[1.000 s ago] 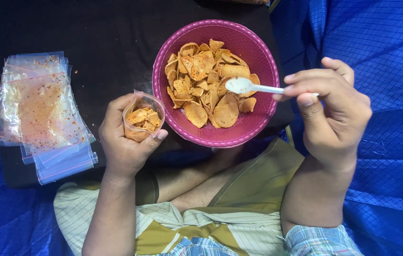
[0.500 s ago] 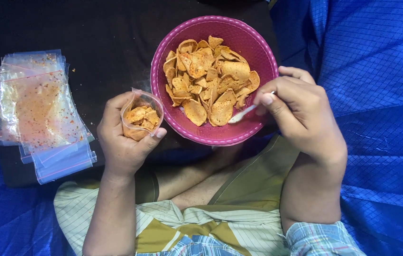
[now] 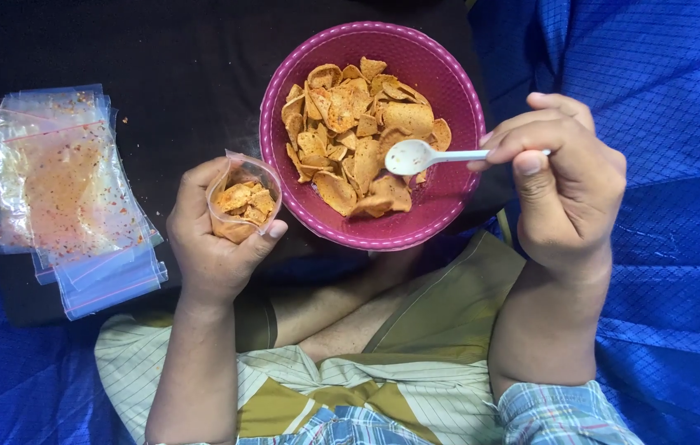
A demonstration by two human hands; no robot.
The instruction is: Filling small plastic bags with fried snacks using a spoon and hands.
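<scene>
Left hand [image 3: 214,239] clasping small bag [image 3: 241,206] of chips, right hand [image 3: 568,185] pinching white spoon [image 3: 424,155] — over pink bowl [image 3: 449,198] at twelve o'clock.

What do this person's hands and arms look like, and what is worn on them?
Both the left hand and right hand are bare: no gloves, rings or watch show. Forearms are uncovered. A blue plaid sleeve cuff shows near the right elbow; no left sleeve is visible.
</scene>
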